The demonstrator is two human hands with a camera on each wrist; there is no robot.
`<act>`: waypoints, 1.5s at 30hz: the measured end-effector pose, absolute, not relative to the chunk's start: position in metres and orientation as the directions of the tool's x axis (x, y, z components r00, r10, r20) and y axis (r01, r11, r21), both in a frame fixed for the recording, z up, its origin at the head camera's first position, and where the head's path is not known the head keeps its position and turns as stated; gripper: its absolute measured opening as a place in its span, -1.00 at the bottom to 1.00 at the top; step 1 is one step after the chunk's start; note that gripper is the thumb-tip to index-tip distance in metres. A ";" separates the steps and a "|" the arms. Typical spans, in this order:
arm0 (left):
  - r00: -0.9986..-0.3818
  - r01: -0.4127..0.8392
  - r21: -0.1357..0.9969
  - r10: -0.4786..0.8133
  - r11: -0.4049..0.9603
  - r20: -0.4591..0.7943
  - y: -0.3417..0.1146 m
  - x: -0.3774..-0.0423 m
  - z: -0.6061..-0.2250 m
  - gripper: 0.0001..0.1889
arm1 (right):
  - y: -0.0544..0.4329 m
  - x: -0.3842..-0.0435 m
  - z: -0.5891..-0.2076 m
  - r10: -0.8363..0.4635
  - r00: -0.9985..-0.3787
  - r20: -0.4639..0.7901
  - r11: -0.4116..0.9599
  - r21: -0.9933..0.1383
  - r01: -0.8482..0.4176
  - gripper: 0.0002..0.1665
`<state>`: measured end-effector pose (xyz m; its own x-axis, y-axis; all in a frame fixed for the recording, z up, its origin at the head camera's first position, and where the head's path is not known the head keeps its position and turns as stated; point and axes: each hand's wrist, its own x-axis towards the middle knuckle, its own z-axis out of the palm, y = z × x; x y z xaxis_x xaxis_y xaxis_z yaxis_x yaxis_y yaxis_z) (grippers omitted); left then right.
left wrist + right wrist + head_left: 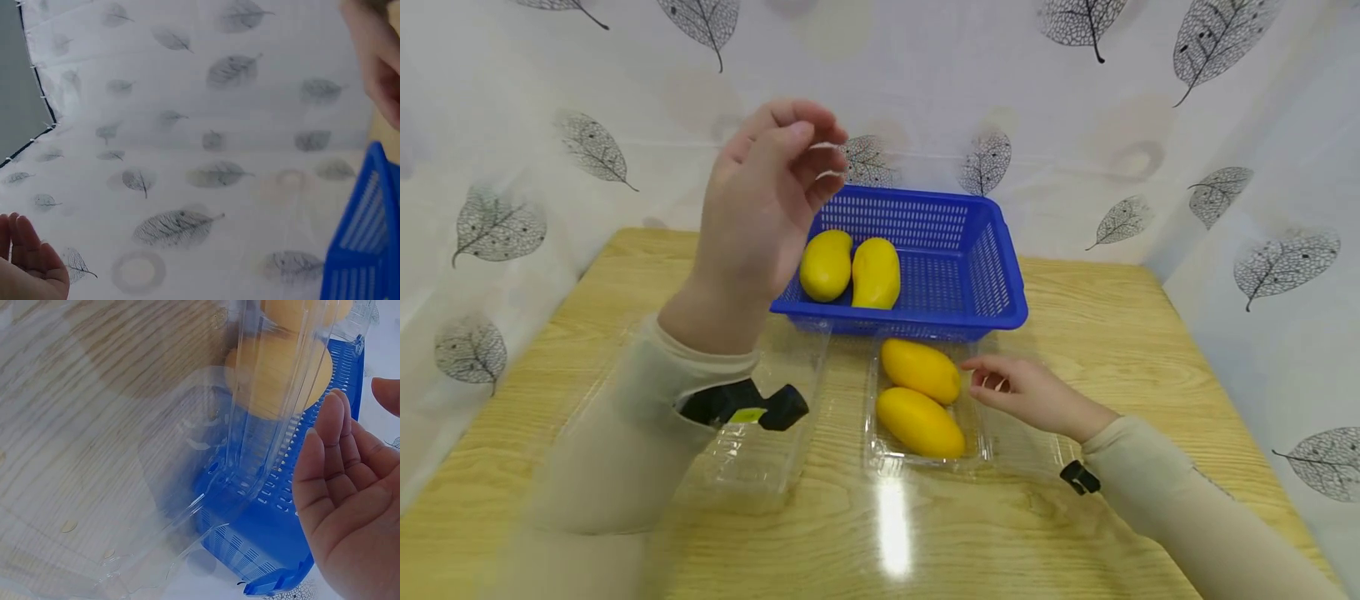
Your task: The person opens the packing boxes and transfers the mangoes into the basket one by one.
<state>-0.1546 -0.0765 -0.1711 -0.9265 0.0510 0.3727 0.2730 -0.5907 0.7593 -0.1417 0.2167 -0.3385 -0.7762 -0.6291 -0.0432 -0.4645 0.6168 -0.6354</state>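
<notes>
My left hand [760,200] is raised over the left side of a blue basket [992,321], fingers loosely bent and nothing in them. The left wrist view shows the same hand [31,262] against the patterned curtain. Inside the basket lie two yellow mangoes, the left mango [826,267] beside the right mango [876,273]. In front of it, a clear plastic box [874,446] holds an upper mango [921,369] and a lower mango [920,423]. My right hand [1030,396] hovers by the box's right side, fingertips close to the upper mango; contact cannot be made out.
Another clear plastic container [752,458] lies under and beside the left forearm. A transparent flap [1026,442] extends right of the filled box, below the right hand. The wooden table [1000,533] meets a leaf-patterned curtain [917,100] behind the basket.
</notes>
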 end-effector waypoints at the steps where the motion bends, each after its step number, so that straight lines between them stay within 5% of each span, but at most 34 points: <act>1: -0.934 0.261 0.811 0.074 -0.524 0.349 -0.081 -0.155 -0.174 -0.77 | 0.216 -0.141 -0.338 -0.630 -0.775 -0.045 0.615 -0.638 -0.463 -0.64; 6: -0.956 0.181 0.981 0.224 -0.066 0.192 -0.110 -0.159 -0.195 -0.80 | 0.215 -0.140 -0.338 -0.631 -0.773 -0.059 0.617 -0.642 -0.455 -0.64; 12: -0.931 0.172 0.918 0.363 0.356 0.034 -0.140 -0.168 -0.222 -0.67 | 0.212 -0.140 -0.336 -0.630 -0.772 -0.081 0.636 -0.624 -0.454 -0.63; 15: -0.912 0.258 0.775 0.411 0.577 -0.002 -0.149 -0.172 -0.235 -0.52 | 0.211 -0.139 -0.337 -0.632 -0.771 -0.084 0.635 -0.626 -0.453 -0.63; 19: -0.903 0.405 0.342 0.429 0.848 0.004 -0.155 -0.180 -0.258 -0.30 | 0.209 -0.139 -0.338 -0.640 -0.764 -0.082 0.626 -0.632 -0.457 -0.64; 21: -0.907 0.413 0.161 0.421 0.896 -0.016 -0.158 -0.184 -0.270 -0.21 | 0.208 -0.139 -0.339 -0.648 -0.758 -0.082 0.619 -0.636 -0.461 -0.64; 24: -0.918 0.376 0.078 0.382 0.924 -0.105 -0.162 -0.189 -0.285 -0.10 | 0.206 -0.138 -0.340 -0.655 -0.752 -0.077 0.612 -0.638 -0.467 -0.64; 33: -0.927 0.303 0.080 0.313 0.950 -0.206 -0.165 -0.205 -0.313 0.18 | 0.200 -0.136 -0.341 -0.636 -0.771 -0.037 0.632 -0.598 -0.493 -0.63; 45: -0.928 0.206 0.189 0.253 0.960 -0.272 -0.167 -0.213 -0.313 0.21 | 0.184 -0.144 -0.341 -0.613 -0.788 -0.047 0.694 -0.508 -0.510 -0.46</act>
<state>-0.2130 -0.1673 -0.3133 -0.9284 0.2531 -0.2720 0.2063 0.9601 0.1890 -0.1442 0.1837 -0.3409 -0.7884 -0.6134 -0.0466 -0.5099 0.6939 -0.5084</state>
